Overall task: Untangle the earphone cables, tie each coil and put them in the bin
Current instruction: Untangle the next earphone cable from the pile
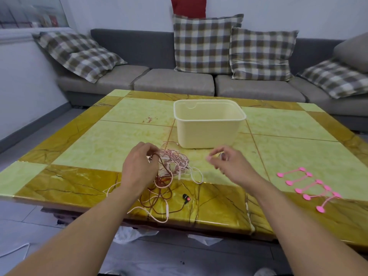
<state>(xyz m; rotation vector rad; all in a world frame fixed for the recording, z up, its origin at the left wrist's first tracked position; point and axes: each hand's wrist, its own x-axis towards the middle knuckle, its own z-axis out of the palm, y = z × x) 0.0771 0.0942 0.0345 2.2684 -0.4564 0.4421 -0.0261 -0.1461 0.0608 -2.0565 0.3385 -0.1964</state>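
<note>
A tangle of pink and dark red earphone cables [175, 164] lies on the table [99, 140] near its front edge. My left hand [139, 166] grips the left side of the tangle, fingers curled into the strands. My right hand [227, 160] hovers to the right of it, its fingertips pinching a small pink piece, apparently an earbud. A black and red earbud [186, 197] lies on the table in front of the tangle. Behind the tangle stands the cream plastic bin [209, 134], which looks empty. Several pink cable ties [310, 188] lie in a row at the right.
Loose cable loops hang over the table's front edge [159, 216]. A grey sofa [179, 80] with checked cushions runs behind the table. White plastic bags [131, 235] and a white cable [16, 250] lie on the floor below.
</note>
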